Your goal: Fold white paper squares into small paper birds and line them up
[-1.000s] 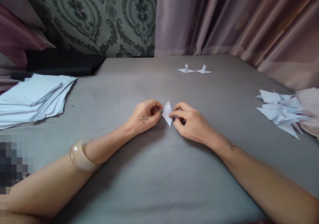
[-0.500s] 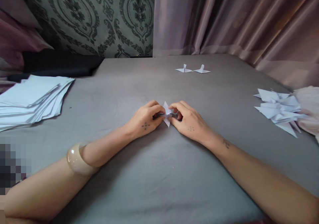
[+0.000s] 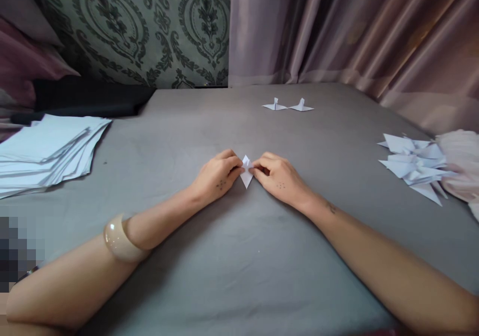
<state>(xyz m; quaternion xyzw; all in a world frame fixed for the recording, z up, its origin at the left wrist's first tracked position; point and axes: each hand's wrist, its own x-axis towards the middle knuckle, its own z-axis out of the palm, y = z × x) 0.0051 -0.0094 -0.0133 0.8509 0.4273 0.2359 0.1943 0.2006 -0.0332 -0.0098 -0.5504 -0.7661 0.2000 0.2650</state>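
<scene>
Pinching the left corner of a small white folded paper with the left grip, thumb and fingers brought together; pinching its right corner with the right grip, likewise by the fingertips. Holding the folded paper directly between the two grips, just above or on the grey cloth, hard to tell which. Pointed at the far end and pointed again, longer, at the near end; folded near the middle in a way too small to make out. Wearing a glossy cream bangle well behind the left grip. Set beyond the grips and a little to the right of the folded paper: a pair of winged paper figures, side by side, upright in the middle, touching or nearly so at the wingtips. Heaped well to the right of the right grip: a pile of white folded papers, overlapping, just beside some pale fabric. Stacked well to the left of the left grip: flat white sheets, uneven at the edges, just in front of a black cloth. Hung far beyond the grips: a mauve curtain, to the right of a dark patterned wall.
</scene>
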